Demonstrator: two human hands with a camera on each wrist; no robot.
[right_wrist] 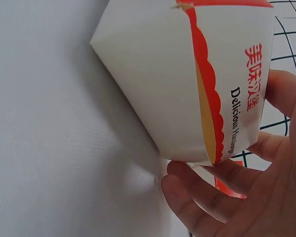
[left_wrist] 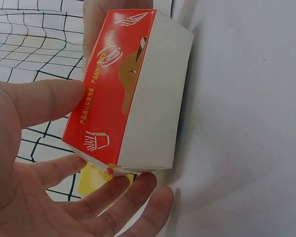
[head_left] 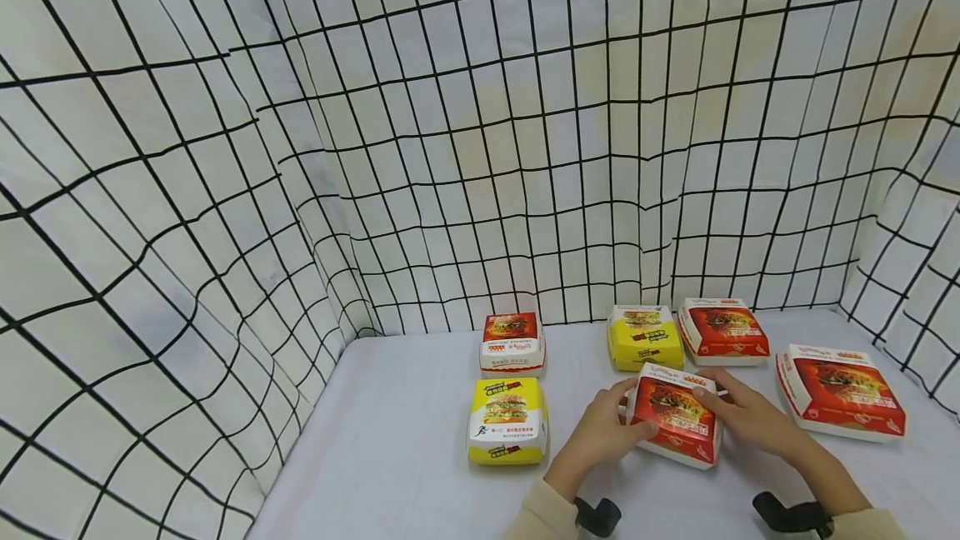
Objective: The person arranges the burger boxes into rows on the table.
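Observation:
A red and white burger box (head_left: 675, 417) is held between both hands, slightly turned, over the white table in the head view. My left hand (head_left: 606, 430) grips its left side, the thumb against the red front face and the fingers around the corner. On the opposite side, my right hand (head_left: 756, 417) grips the box with its thumb on the top and the fingers toward the back. The left wrist view shows the box's red flap and plain white side (left_wrist: 155, 94). In the right wrist view, the printed side (right_wrist: 234, 94) lies against the right fingers; its lower edge is close to the tabletop.
Behind the hands stand a yellow burger box (head_left: 646, 338) and a red one (head_left: 723, 332). Another red box (head_left: 842, 392) lies at the right. To the left, a red-topped box (head_left: 513, 344) sits behind a yellow one (head_left: 507, 422). Black-gridded white cloth (head_left: 480, 157) walls the table (head_left: 390, 440).

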